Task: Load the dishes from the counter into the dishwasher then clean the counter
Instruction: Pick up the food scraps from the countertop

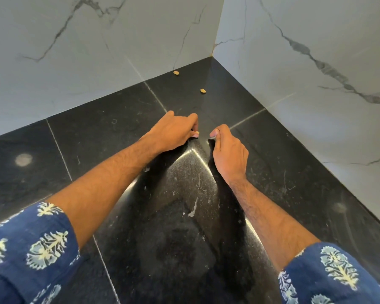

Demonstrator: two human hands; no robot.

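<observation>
With dishes out of view, down to crumb pickup on worktop (97, 137). Left hand (173, 132) pinching a small pale bit, fingers curled tight. Right hand (227, 150) loosely curled, nothing visibly held. Two nuts (203, 90) loose near back corner, well apart from hands. Light, hard, likely skittery on polished stone; best pinched fingertip-to-thumb or swept to edge.

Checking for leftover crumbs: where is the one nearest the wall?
Head view, upper middle: the crumb lies on the black counter against the back marble wall, left of the corner.
</observation>
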